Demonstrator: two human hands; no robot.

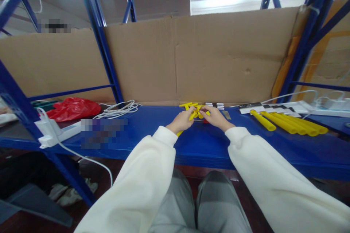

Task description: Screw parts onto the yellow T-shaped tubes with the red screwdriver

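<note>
My left hand (182,121) is closed around a yellow plastic handle (179,133), whose lower end pokes out beneath the palm. Close beside it, my right hand (214,117) has its fingers bent in a pinch at the same yellow part; what lies between those fingertips is hidden. Just behind both hands lie several yellow T-shaped plastic pieces (186,105), partly covered by the fingers. A small red item (205,121) shows under the right hand. Right of that hand is a small flat greyish piece (226,115).
On the blue tabletop (153,131), several yellow tubular handles (290,123) lie at right near black-and-white boxes (250,107). White striped strips (214,105) lie behind my hands. At left are a red plastic bag (73,108), coiled white cable (120,109) and a power strip (69,130). Cardboard (218,58) walls the back.
</note>
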